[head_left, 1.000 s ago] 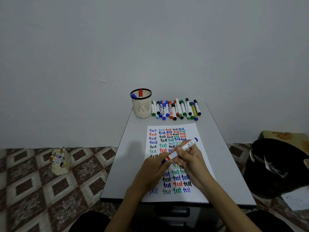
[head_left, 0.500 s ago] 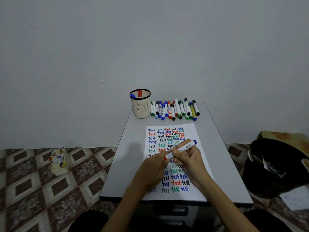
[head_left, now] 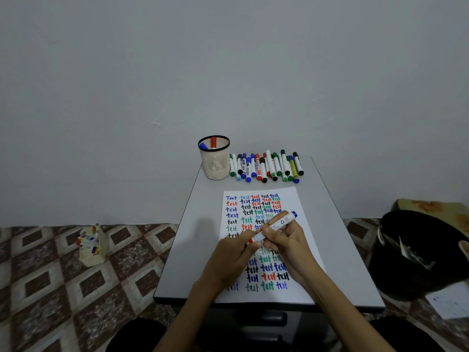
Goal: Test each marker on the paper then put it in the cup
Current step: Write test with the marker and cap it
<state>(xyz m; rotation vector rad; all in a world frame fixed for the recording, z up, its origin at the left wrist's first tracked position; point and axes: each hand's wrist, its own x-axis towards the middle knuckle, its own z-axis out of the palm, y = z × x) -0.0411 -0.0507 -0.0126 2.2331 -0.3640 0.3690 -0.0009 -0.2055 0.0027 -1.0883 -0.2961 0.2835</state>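
A white marker [head_left: 278, 225] with a blue rear end and a red band lies slanted above the middle of the paper [head_left: 291, 196], held by both hands. My right hand [head_left: 288, 241] grips its barrel. My left hand [head_left: 232, 259] pinches its lower left end, so the tip or cap is hidden. The sheet is covered with rows of "test" in blue, red, black and green. A cream mesh cup [head_left: 215, 166] stands at the table's far left with a blue and a red marker inside. Several markers [head_left: 266, 166] lie in a row to its right.
The small grey table [head_left: 203, 224] stands against a plain wall. A cream box of markers [head_left: 92, 246] sits on the tiled floor to the left. On the right are a black bag [head_left: 418, 255] and a loose sheet [head_left: 449, 301] on the floor.
My left hand has closed over the marker's lower end, hiding the blue tip end seen earlier. The marker and both hands shifted slightly up the sheet.
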